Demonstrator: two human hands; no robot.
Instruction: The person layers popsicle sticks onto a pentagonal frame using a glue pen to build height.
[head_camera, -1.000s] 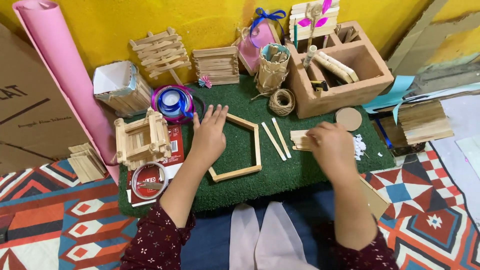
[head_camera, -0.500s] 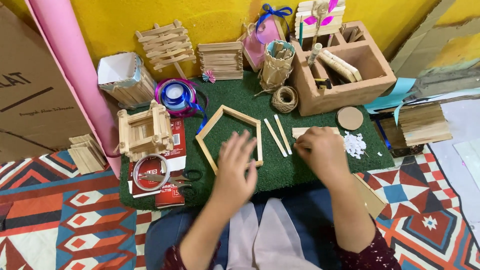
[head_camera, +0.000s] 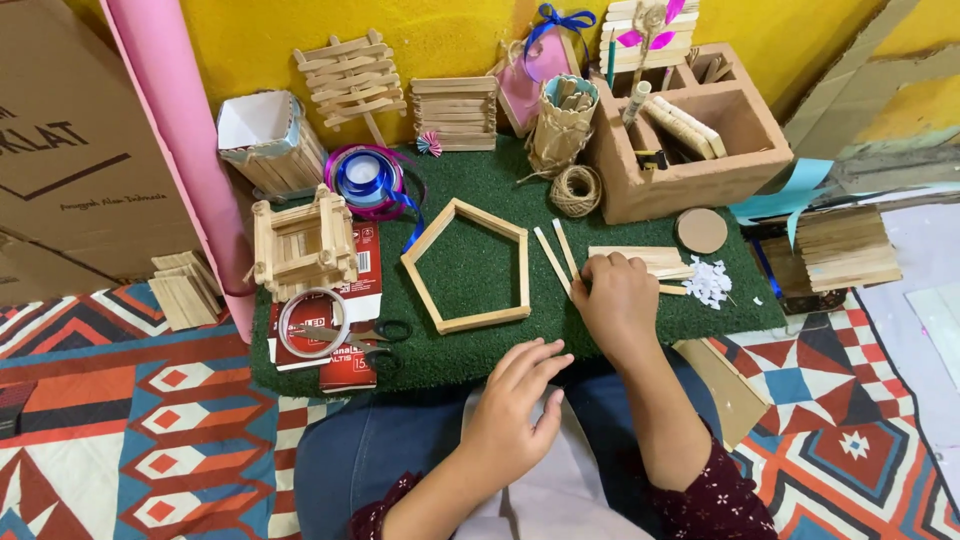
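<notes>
Nearest the camera, the left hand (head_camera: 515, 400) rests over the person's lap just off the near edge of the green mat (head_camera: 480, 345), fingers loosely spread and holding nothing. A little farther, the right hand (head_camera: 615, 300) lies palm down on the mat near its near right part, fingers curled over the end of a small pile of flat wooden sticks (head_camera: 640, 260); whether it actually grips one cannot be told. Two loose sticks (head_camera: 555, 255) lie side by side just left of that hand, pointing away from the person. In the middle of the mat sits a house-shaped stick frame (head_camera: 468, 265), well apart from the left hand. Beside the pile, toward the right edge, are white paper scraps (head_camera: 710, 282) and a round cardboard disc (head_camera: 702, 230). At the near left corner lie a roll of clear tape (head_camera: 312, 322) and black scissors (head_camera: 385, 332) on a red box (head_camera: 360, 290), with a small stick cabin (head_camera: 303, 243) behind them. Along the far edge stand a spool of blue ribbon (head_camera: 365, 178), a ball of twine (head_camera: 577, 190), a stick-covered cup (head_camera: 563, 122) and a cardboard organiser box (head_camera: 700, 140). A pink paper roll (head_camera: 180, 130) leans past the left edge.
</notes>
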